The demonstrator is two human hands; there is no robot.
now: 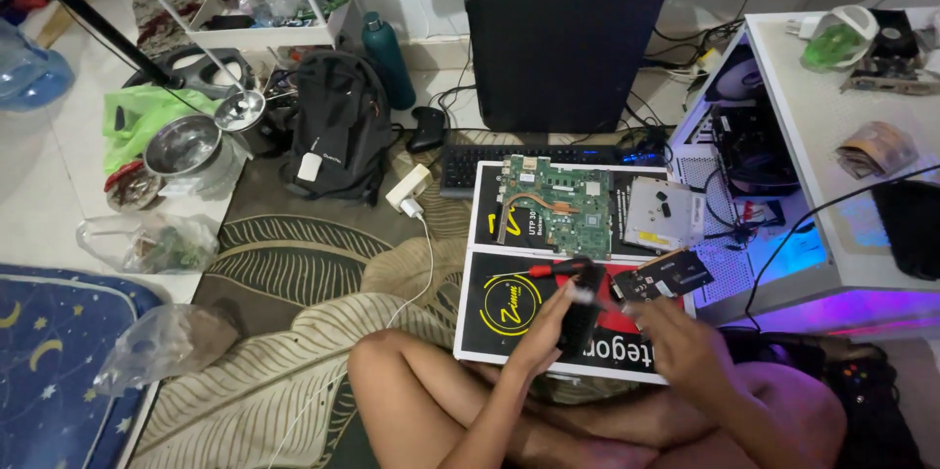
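Person sits cross-legged on the floor over a black printed mat [509, 234]; both hands raised just above its near half.

Left hand [544, 330]: grip closed around a dark heatsink-and-fan block [585, 301]; fingers wrap its lower part, top end free. Right hand [676, 337]: grip closed on the near edge of a small black expansion card [664, 276], held by the fingertips.

State of work, judged from the layout: the cooler block and the card are apart, each in its own hand, just beside one another but not touching, so they read as separated and not joined; green motherboard [555, 205] with copper heat pipe lies bare on the far half of the mat; silver drive unit [663, 213] lies loose beside it; white PC case [783, 185] at right stands open, lit inside; so the teardown side looks well along, nothing put back. A red-handled screwdriver [537, 271] lies on the mat just behind the left hand, not held.

Orientation: card's long axis runs left-right, rising slightly to the right, roughly flat and face up; far end points toward the open case. Cooler block's long axis runs near-far, tilted a little right, top end pointing away from the person toward the motherboard. Fine detail on either part too small to tell.
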